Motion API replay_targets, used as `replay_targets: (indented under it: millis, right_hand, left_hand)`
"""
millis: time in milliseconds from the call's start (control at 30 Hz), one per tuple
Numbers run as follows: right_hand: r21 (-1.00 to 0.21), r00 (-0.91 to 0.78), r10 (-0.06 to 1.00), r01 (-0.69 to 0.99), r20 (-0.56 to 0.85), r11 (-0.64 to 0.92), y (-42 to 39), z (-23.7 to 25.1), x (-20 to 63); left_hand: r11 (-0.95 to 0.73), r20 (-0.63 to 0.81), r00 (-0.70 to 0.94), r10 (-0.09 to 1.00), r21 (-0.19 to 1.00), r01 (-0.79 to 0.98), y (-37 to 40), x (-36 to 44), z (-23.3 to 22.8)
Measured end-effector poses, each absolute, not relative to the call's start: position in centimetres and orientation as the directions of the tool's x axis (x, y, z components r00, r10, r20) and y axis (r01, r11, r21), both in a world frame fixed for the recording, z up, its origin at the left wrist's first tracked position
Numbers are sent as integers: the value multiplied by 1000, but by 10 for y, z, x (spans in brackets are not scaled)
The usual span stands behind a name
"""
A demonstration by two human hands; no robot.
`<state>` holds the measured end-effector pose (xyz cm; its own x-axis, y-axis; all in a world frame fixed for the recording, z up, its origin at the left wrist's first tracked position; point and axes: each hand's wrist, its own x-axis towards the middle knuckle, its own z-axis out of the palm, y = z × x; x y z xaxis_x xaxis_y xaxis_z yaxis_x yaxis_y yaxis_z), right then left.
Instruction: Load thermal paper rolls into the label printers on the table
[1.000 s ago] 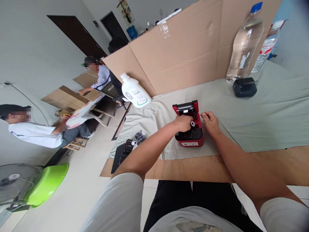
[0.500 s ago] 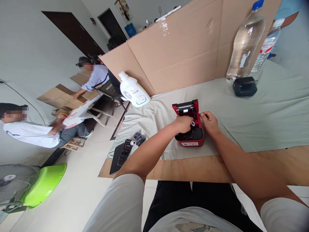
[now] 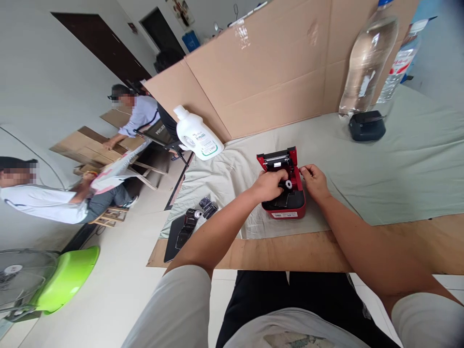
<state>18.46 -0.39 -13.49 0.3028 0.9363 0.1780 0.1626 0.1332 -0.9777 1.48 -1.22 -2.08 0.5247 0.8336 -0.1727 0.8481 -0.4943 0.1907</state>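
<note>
A small red-and-black label printer (image 3: 285, 213) sits on the cloth before me with its lid (image 3: 277, 160) raised. My left hand (image 3: 270, 186) reaches inside it, fingers closed around a small dark ribbon roll with a white core (image 3: 289, 184). A strip of dark film (image 3: 286, 198) lies across the printer's front part. At the printer's right side, my right hand (image 3: 314, 181) pinches close against the red housing. Whatever is between those fingertips is too small to make out.
Left on the table lie a dark flat tablet-like object (image 3: 174, 239) and black film with another roll (image 3: 197, 214). A white jug (image 3: 199, 135), a black case (image 3: 367, 126) and a big water bottle (image 3: 368, 63) stand behind. A cardboard panel (image 3: 268, 72) borders the back. Two people sit left.
My left hand has shifted slightly left in the printer, so more of the roll shows beside its fingers. The right hand stays at the printer's side. The view has shifted slightly.
</note>
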Motion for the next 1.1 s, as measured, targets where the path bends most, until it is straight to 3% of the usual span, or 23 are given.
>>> replay_targets:
  millis: [300,667,767,867,1000,1100]
  right_hand:
    - [-978,296,938,154,179,138,-1,-139,185]
    - [-981,297,939,144,170,132,-1,-140,186]
    - [-982,280,942,80,188,172,-2,-138,185]
    - [-965,173,953,-27,251,259,-4,-135,183]
    - [-948,48,953,-100,298,301,-6,-133,180]
    - [-955,37,961,-109,274,276,-4,-134,183]
  left_hand:
    - [-516,-120,569,813,302,802,-8,7,-22]
    - [-443,-328,434,839,49,895,-2,32,-25]
    - [-429,-203,455,867,159,889,-17,27,-23]
    - [-431,44,438,898,292,854,-42,15,-31]
    - [-435,411,278,868,362,824,-68,1,-56]
    - [-426,576,152,803,377,823,-75,-1,-71]
